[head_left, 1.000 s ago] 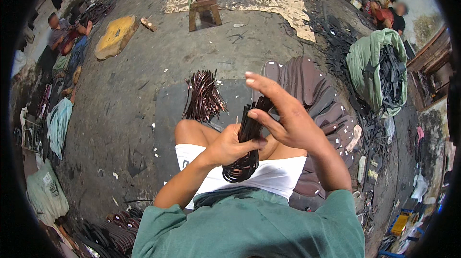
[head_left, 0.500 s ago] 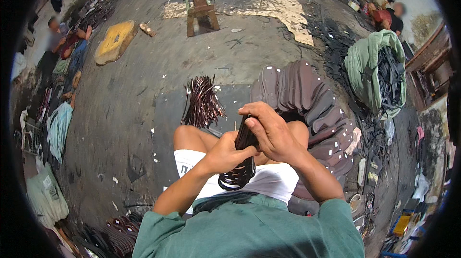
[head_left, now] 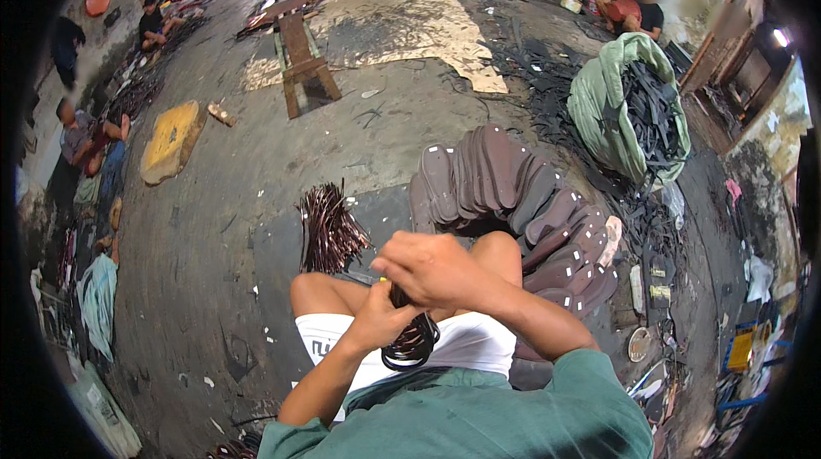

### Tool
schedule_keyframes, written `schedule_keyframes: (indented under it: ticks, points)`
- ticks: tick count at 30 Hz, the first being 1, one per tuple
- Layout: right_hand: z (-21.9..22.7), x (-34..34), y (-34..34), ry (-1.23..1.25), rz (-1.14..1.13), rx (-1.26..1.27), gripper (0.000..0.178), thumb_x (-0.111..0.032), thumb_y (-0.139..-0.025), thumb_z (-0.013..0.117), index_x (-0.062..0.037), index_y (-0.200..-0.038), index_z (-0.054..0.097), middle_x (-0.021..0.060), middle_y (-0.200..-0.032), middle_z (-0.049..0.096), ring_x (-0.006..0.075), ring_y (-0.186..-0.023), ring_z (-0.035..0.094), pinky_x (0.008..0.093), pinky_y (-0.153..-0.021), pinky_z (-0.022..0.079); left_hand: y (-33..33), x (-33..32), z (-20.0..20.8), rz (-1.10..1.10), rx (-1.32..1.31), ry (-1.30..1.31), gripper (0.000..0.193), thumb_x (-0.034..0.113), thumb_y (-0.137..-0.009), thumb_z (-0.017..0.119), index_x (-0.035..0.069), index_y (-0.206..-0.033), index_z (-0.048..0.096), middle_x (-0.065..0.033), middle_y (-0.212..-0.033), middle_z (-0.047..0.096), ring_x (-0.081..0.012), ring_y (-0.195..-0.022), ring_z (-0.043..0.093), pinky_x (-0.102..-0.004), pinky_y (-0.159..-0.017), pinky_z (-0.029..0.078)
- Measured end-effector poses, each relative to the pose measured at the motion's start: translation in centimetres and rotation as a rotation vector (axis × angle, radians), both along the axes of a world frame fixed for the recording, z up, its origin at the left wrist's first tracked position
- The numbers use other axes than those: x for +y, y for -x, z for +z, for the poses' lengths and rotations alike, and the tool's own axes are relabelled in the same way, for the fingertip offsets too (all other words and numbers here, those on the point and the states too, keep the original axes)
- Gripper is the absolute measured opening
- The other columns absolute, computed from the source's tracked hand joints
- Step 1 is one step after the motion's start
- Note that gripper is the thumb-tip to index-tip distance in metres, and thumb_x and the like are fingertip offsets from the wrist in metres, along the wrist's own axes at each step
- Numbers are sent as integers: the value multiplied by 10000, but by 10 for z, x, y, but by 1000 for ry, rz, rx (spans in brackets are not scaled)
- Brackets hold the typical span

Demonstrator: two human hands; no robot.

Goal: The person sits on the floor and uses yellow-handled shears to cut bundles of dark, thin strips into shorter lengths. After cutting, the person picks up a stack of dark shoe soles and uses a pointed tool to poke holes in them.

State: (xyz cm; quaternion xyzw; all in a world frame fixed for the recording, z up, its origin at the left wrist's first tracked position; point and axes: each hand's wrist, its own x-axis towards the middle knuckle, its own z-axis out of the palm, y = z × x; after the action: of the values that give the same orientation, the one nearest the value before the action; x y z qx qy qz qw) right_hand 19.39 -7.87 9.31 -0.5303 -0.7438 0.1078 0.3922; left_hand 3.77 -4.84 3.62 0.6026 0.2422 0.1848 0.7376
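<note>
2 hands (head_left: 382,320) (head_left: 434,269) clasp 1 dark looped bundle (head_left: 412,344), while black strips (head_left: 650,113) fill 1 green sack (head_left: 596,108).

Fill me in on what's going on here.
A person sits on the floor, the left hand gripping a bundle of dark, shiny strips above the lap, its looped end toward the body. The right hand covers the bundle's upper end; its exact grip is hidden. Another bunch of strips lies just beyond the left knee, and brown soles stand in a curved row ahead and to the right. Farther right is a green sack full of black strips.
</note>
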Motion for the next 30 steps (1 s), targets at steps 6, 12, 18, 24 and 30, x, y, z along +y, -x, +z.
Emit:
schedule_keyframes:
  ticks: [6, 12, 18, 24, 30]
  points:
    - [-20, 3, 9, -24, 17, 32, 273, -225, -936, 579, -24, -772, 494, 142, -730, 524, 363, -676, 567, 443, -585, 465, 1, -1, -7, -116, 78, -251, 258, 73, -873, 682, -53, -1087, 611, -114, -1011, 687, -189, -939, 661, -327, -792, 534]
    - [-14, 6, 10, 14, -17, 38, 298, -296, -917, 621, -10, -899, 541, 151, -824, 570, 353, -755, 603, 421, -643, 492, 8, 12, -3, -54, 120, -472, 305, 111, -892, 660, -64, -1129, 580, -121, -984, 669, -232, -979, 639, -362, -831, 514]
    - [-34, -2, 3, 435, 61, 834, 1202, -459, -693, 839, -52, -1529, 78, 263, -1389, 425, 398, -1295, 450, 462, -1080, 366, 0, 50, 27, 442, -300, 306, 313, 321, -973, 583, 65, -796, 547, -35, -748, 590, -163, -715, 618, -317, -649, 532]
    - [-67, -16, 25, 469, 26, 941, 694, -58, -819, 709, 41, -1411, 360, 176, -1330, 507, 211, -1242, 494, 341, -1042, 406, 0, 74, 28, 565, -517, 364, 251, 289, -990, 567, 80, -852, 550, -9, -738, 544, -143, -683, 595, -297, -680, 547]
    - [-70, -26, 26, 466, 94, 991, 663, -20, -832, 664, 22, -1418, 356, 145, -1298, 517, 192, -1212, 499, 331, -1036, 400, 4, 75, 35, 590, -516, 214, 247, 297, -1011, 523, 104, -860, 488, 33, -727, 452, -99, -660, 519, -307, -699, 522]
